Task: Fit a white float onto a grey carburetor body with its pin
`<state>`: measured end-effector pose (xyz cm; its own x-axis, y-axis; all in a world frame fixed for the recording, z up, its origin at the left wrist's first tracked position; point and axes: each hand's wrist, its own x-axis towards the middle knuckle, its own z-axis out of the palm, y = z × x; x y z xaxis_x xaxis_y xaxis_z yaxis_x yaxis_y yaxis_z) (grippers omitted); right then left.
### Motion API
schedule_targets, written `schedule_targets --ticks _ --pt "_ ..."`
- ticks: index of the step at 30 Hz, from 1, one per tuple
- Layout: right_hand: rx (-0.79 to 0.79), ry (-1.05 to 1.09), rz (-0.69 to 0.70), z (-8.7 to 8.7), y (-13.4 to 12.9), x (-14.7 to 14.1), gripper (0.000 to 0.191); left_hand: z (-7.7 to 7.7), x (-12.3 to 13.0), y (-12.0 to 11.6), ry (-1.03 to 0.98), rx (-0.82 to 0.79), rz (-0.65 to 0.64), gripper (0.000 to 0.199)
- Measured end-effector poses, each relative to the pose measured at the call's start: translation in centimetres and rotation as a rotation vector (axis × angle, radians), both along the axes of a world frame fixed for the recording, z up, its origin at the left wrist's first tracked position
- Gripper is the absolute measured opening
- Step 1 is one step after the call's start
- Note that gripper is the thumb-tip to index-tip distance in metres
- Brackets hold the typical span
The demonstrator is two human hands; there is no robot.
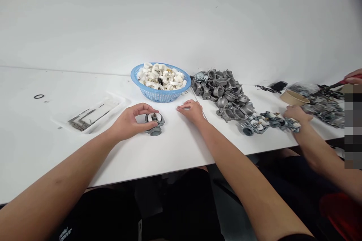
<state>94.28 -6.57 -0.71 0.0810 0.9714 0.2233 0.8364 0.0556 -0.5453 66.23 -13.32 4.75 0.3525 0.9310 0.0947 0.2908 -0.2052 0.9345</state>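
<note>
On the white table, my left hand (131, 122) grips a small grey carburetor (155, 131) between thumb and fingers. A white float (152, 117) sits in its upturned open side. To the right, in front of the blue basket (152, 94), is my right hand (191, 111), with thumb and fingertips pinched together. Whatever lies between those fingertips is too small to make out. White floats with small brass-coloured parts (161, 77) fill the basket.
Left stands a translucent tray (118, 103) holding thin metal pins; beyond it lies a black ring (39, 96). Grey metal housings (223, 90) are heaped right of the basket, with several float-fitted carburetors (257, 123) nearby. At far right, a co-worker's hand (296, 113) touches parts beside a cardboard bowl (294, 98).
</note>
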Motion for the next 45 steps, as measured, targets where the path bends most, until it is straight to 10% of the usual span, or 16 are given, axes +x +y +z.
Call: schedule_targets --ticks 14,28,45 --pt "-0.043 -0.119 -0.050 0.6 0.0 1.6 0.013 -0.1 0.1 0.0 -0.071 -0.068 -0.049 0.044" --pt "0.033 -0.413 0.254 1.5 -2.4 -2.4 0.014 -1.3 0.0 0.7 -0.052 0.067 -0.105 0.036" --pt "-0.023 -0.253 0.475 1.9 -3.5 -4.4 0.008 -1.8 0.1 0.9 -0.048 0.106 -0.148 0.036"
